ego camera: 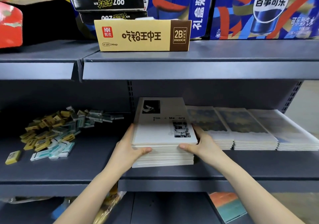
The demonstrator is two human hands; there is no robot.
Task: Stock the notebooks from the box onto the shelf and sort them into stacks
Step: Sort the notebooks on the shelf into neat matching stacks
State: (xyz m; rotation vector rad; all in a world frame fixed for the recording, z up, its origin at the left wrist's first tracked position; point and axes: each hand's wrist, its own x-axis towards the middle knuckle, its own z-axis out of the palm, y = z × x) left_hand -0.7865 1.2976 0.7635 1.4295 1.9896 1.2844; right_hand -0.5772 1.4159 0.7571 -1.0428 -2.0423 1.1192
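On middle shelf, left hand and right hand clasp notebook stack, fingers partly hidden, title glare-broken.

white notebooks (black photo prints), dark grey shelf, yellow-and-teal erasers.

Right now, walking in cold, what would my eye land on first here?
Most likely the stack of white notebooks in the middle of the centre shelf, held at its near corners by the left hand and right hand. Next, the bright blue cola cartons on the top shelf, with a tan eraser box nearer the edge. A loose heap of small erasers lies on the centre shelf's left side.
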